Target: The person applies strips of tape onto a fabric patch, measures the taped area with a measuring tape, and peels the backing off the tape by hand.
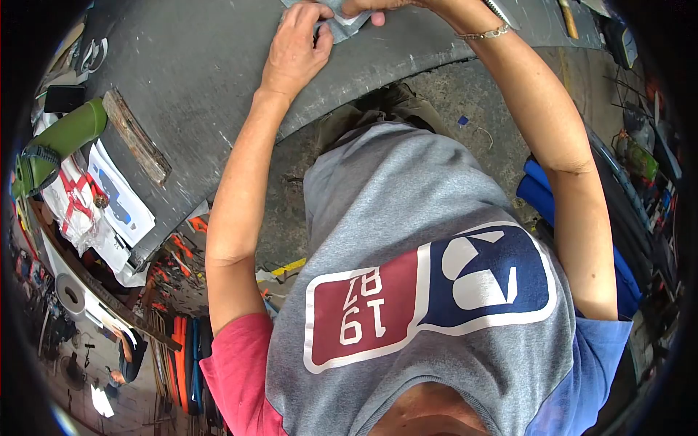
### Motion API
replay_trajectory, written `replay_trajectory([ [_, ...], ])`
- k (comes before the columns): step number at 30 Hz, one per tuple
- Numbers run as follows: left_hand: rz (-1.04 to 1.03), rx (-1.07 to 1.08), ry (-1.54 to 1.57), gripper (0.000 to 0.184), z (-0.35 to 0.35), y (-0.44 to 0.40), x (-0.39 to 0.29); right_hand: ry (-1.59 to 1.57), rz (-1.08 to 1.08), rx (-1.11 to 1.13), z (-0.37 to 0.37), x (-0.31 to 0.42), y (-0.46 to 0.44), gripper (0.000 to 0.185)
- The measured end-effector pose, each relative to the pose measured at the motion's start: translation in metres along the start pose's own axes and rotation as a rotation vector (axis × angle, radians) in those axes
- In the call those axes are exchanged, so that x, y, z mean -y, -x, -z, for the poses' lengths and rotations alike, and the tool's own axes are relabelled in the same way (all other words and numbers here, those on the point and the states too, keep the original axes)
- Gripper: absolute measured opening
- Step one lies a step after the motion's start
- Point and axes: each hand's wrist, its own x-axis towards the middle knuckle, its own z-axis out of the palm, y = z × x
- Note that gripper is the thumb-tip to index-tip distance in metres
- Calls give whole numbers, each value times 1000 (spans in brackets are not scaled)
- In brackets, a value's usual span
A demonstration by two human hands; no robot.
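Note:
My left hand is at the top edge of the view, its bent fingers and thumb on a piece of grey cloth on the dark tabletop. Just beside it is my right hand, partly cut off by the frame, with a chain bracelet at the wrist. Its fingers are closed over a small white piece lying on the cloth. What exactly the right fingers grip is hidden.
On the dark table lie a worn wooden strip, a green tube, printed papers and, at right, a wooden handle. Blue rolls stand at my right. Another person is in the background, lower left.

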Motion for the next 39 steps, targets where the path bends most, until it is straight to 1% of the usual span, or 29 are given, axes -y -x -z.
replay_trajectory([
  [2, 14, -13, -11, 27, 0, 0, -3, -21, -7, -1, -2, -1, -5, 32],
  [4, 30, -46, -29, 32, 4, 0, -16, 41, -23, 23, 0, 2, -10, 30],
  [7, 165, -66, 55, 43, 15, -11, -59, 60, 13, 103, -2, -4, -17, 28],
  [8, 230, -156, 148, 47, 9, -17, -46, 53, 35, 134, -3, -6, -18, 27],
  [9, 298, -245, 241, 51, -2, -27, -23, 75, 9, 100, -3, -4, -17, 27],
  [10, 364, -335, 335, 56, 0, -37, -25, 97, -17, 65, -3, 0, -14, 27],
  [11, 562, -200, 582, 64, 11, -44, -25, 122, -43, 32, -3, 2, -12, 27],
  [12, 555, -339, 666, 72, 11, -51, -31, 139, -32, 21, -6, 2, -12, 27],
  [13, 634, -234, 539, 76, 19, -62, -34, 158, -19, 7, -7, 1, -12, 28],
  [14, 669, -178, 376, 78, 20, -66, -35, 176, -7, -10, -7, 4, -11, 28],
  [15, 700, -117, 214, 81, 22, -69, -35, 164, 51, 27, -9, 6, -7, 28],
  [17, 667, -91, -185, 84, 17, -77, -27, 140, 173, 93, -4, 10, 3, 28],
  [20, 618, -54, -131, 91, 18, -68, -11, -201, 109, 275, 9, -8, 9, 28],
  [21, 604, -40, -111, 94, 20, -66, -12, -360, 67, 289, 10, -21, 5, 26],
  [23, 601, -15, -80, 99, 25, -62, -25, -389, 141, 175, -6, -52, -14, 22],
  [24, 597, 0, -63, 102, 26, -61, -32, -405, 176, 117, -11, -53, -14, 20],
  [25, 602, 3, -77, 104, 25, -61, -31, -394, 132, 38, -15, -53, -12, 14],
  [28, 590, 27, -117, 108, 22, -63, -27, -210, 165, -161, -23, -39, 1, 9],
  [29, 573, 48, -130, 108, 24, -63, -24, -194, 145, -188, -24, -36, 4, 6],
  [32, 556, 117, -174, 109, 27, -68, -9, -158, 104, -183, -24, -28, 11, 9],
  [35, 552, 164, -182, 114, 30, -71, -9, 2, 68, -232, -26, -18, 11, 11],
  [36, 549, 175, -180, 116, 31, -71, -10, 56, 103, -279, -29, -22, 6, 11],
  [38, 498, 120, -188, 122, 24, -67, 3, 162, 175, -374, -38, -31, -7, 12],
  [39, 473, 94, -192, 125, 25, -67, -3, 150, 180, -370, -38, -30, -4, 12],
])
